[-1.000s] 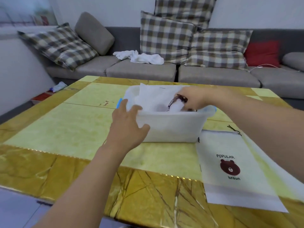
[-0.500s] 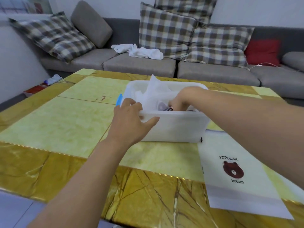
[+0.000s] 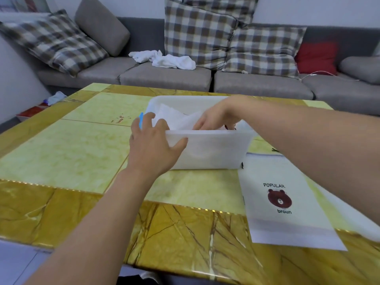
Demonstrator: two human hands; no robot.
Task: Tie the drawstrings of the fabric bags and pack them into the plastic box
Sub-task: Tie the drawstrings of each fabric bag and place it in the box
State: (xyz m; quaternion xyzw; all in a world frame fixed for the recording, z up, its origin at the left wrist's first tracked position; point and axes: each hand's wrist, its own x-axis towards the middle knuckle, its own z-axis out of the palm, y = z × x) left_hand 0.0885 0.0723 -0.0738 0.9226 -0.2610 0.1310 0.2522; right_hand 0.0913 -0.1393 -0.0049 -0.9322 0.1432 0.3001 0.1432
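Left hand: the left hand (image 3: 153,148) grasps the near left corner of the plastic box (image 3: 207,150), thumb spread along the front wall, fingers curled over the rim; the fingertips are out of sight inside.
Right hand: the right hand (image 3: 216,118) reaches down into the box from the right and rests on the white fabric bag (image 3: 176,118) there. Its fingers point down behind the front wall, so whether they pinch the fabric or only press it cannot be told.
Bag in the box: crumpled white fabric stands up above the rim; most of it is hidden by the translucent wall. A dark bit of drawstring (image 3: 230,126) shows just under the right wrist, too small to tell if it is knotted.
Plastic box: sits on the yellow table (image 3: 61,153), towards the far side; a blue clip (image 3: 141,121) peeks out at its left end, partly covered by the left fingers.
Flat bag: a second fabric bag (image 3: 287,204) with a brown bear print lies flat just right of the box; the right forearm crosses over its far edge, and its cord is barely seen.
Background: grey sofa (image 3: 164,77) with checked cushions (image 3: 197,36) and a white cloth (image 3: 164,59).
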